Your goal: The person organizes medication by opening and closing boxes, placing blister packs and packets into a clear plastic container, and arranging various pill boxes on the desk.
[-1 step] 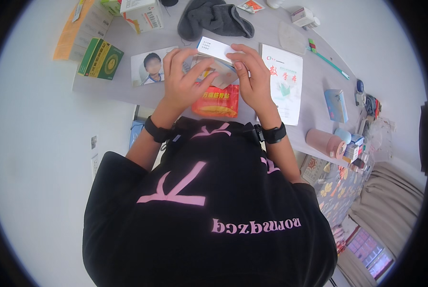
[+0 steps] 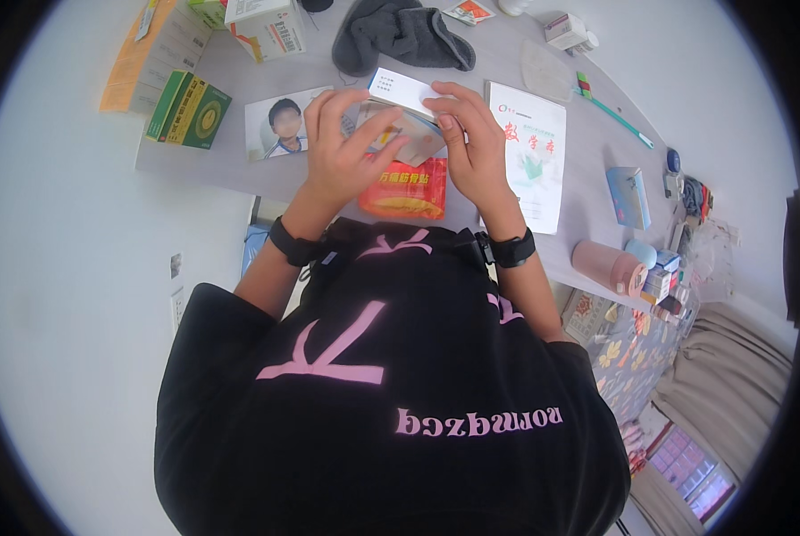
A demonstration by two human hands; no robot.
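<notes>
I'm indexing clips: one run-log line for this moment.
left hand: at white box, left end | right hand: holding right end | table: red packet, white notebook, grey cloth

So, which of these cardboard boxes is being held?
The white rectangular cardboard box, held between the left hand and right hand; others, like the green and yellow box and light blue box, touch neither hand.

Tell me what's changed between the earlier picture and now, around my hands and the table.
Nothing has visibly changed: nothing moved, was picked up or let go. Your right hand still holds the box, with your left hand at its other end; the red packet, photo and notebook stayed put.
</notes>
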